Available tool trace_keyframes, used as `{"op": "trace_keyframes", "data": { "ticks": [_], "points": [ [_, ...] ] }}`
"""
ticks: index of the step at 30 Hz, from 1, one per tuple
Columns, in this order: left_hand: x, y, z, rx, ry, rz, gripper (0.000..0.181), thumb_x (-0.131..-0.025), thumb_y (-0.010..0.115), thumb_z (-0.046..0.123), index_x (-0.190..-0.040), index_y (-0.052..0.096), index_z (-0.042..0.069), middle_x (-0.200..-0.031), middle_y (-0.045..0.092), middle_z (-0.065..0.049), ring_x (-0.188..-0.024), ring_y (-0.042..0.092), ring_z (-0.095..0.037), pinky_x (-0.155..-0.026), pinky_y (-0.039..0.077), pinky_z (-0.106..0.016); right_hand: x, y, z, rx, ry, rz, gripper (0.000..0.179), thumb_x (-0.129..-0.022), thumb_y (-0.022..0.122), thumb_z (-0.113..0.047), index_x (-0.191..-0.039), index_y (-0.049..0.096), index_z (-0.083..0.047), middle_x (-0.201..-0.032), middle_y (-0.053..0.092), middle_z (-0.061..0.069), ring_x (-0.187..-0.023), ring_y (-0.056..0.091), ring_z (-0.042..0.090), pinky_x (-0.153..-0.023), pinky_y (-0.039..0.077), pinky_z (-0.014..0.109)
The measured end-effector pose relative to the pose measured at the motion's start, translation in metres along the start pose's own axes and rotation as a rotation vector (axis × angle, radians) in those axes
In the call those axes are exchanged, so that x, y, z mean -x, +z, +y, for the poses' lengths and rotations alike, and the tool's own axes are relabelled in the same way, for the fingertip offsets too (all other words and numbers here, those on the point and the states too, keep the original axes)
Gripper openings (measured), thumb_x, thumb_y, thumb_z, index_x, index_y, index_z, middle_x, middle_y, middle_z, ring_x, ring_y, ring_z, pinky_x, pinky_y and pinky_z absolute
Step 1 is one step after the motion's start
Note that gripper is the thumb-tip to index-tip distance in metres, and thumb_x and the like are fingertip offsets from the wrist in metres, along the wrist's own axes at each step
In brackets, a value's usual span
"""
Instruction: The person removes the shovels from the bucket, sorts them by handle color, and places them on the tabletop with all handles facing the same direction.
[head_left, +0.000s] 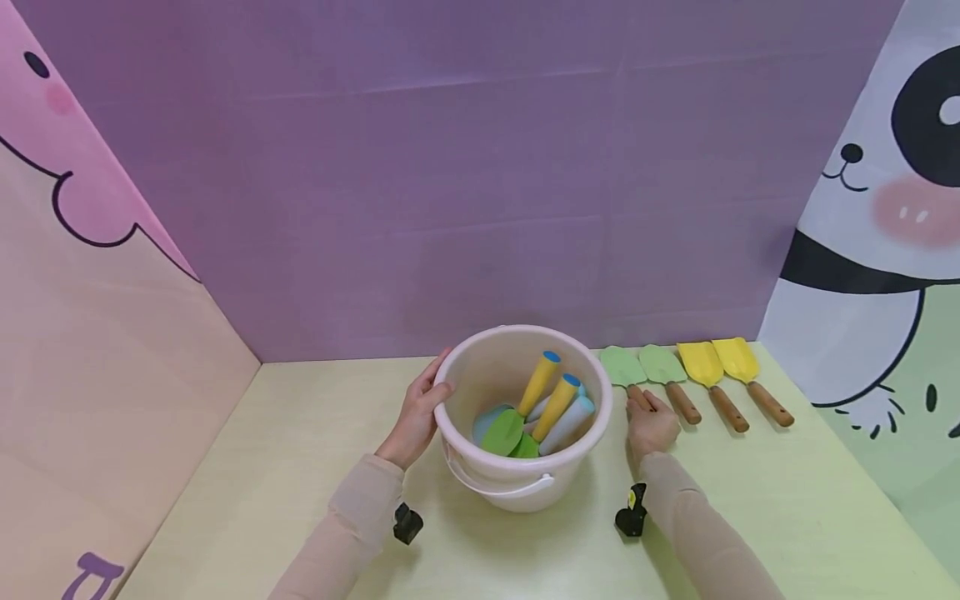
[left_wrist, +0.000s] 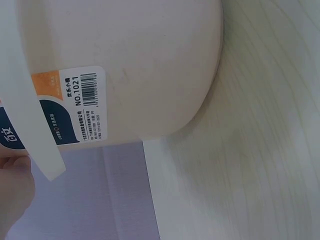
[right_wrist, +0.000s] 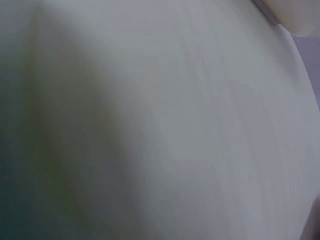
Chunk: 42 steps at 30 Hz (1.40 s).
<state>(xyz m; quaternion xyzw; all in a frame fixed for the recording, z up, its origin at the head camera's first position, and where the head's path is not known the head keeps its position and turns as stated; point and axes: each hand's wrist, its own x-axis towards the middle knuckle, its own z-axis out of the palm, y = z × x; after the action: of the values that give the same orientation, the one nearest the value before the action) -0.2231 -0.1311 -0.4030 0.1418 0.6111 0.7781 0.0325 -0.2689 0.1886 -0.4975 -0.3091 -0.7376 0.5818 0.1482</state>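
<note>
A pale pink bucket (head_left: pixel 517 497) stands on the table, and my left hand (head_left: pixel 416 417) grips its left rim, thumb inside. Within it lie green-bladed toy shovels with yellow, blue-ended handles (head_left: pixel 557 408), and light blue-grey handles (head_left: pixel 567 425). My right hand (head_left: pixel 652 427) pinches the wooden handle of the leftmost light green shovel (head_left: pixel 622 367), which lies on the table right of the bucket. In the left wrist view, the bucket's side (left_wrist: pixel 160 75) shows a label (left_wrist: pixel 82 110) partly behind its white handle (left_wrist: pixel 25 100). The right wrist view is mostly blurred tabletop.
Right of the held shovel lie a second light green shovel (head_left: pixel 663 364) and two yellow shovels (head_left: pixel 701 363), all wooden-handled, in a row by the back wall (head_left: pixel 480 167). Printed side panels (head_left: pixel 97 333) border the pale table (head_left: pixel 315 433).
</note>
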Motion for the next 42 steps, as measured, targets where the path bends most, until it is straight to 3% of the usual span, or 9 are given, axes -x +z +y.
{"op": "trace_keyframes", "data": {
  "ticks": [10, 24, 36, 42],
  "points": [
    [0.000, 0.001, 0.000, 0.010, 0.000, -0.001, 0.066, -0.085, 0.039, 0.002, -0.147, 0.015, 0.003, -0.153, 0.014, -0.013, -0.138, 0.018, -0.027, -0.109, 0.021, -0.050, 0.000, -0.002, 0.002, -0.024, 0.003, -0.031, 0.045, -0.085, 0.062, -0.015, -0.129, 0.053, -0.006, -0.133, 0.050, 0.016, -0.127, 0.042, 0.029, -0.106, 0.033, 0.040],
    [0.000, 0.001, -0.002, -0.011, 0.006, 0.020, 0.065, -0.085, 0.040, 0.002, -0.146, 0.017, 0.004, -0.154, 0.012, -0.009, -0.138, 0.017, -0.025, -0.110, 0.021, -0.045, 0.004, -0.006, 0.000, -0.126, -0.001, -0.058, 0.049, -0.086, 0.062, -0.014, -0.131, 0.049, -0.002, -0.133, 0.049, 0.018, -0.122, 0.047, 0.028, -0.099, 0.042, 0.038],
    [-0.001, 0.001, -0.003, -0.017, 0.009, 0.018, 0.065, -0.085, 0.040, 0.002, -0.146, 0.018, 0.005, -0.153, 0.016, -0.011, -0.138, 0.018, -0.025, -0.110, 0.021, -0.046, -0.002, -0.007, 0.000, -0.145, 0.018, -0.091, 0.051, -0.086, 0.061, -0.014, -0.133, 0.044, 0.000, -0.132, 0.046, 0.017, -0.118, 0.046, 0.027, -0.097, 0.043, 0.036],
    [-0.002, 0.000, -0.003, -0.014, 0.009, 0.018, 0.065, -0.085, 0.040, 0.002, -0.146, 0.018, 0.004, -0.153, 0.015, -0.011, -0.138, 0.018, -0.024, -0.110, 0.022, -0.045, 0.002, -0.015, -0.005, -0.109, -0.010, -0.105, 0.056, -0.085, 0.062, -0.030, -0.129, 0.047, 0.001, -0.125, 0.047, 0.017, -0.115, 0.043, 0.026, -0.101, 0.036, 0.038]
  ]
}}
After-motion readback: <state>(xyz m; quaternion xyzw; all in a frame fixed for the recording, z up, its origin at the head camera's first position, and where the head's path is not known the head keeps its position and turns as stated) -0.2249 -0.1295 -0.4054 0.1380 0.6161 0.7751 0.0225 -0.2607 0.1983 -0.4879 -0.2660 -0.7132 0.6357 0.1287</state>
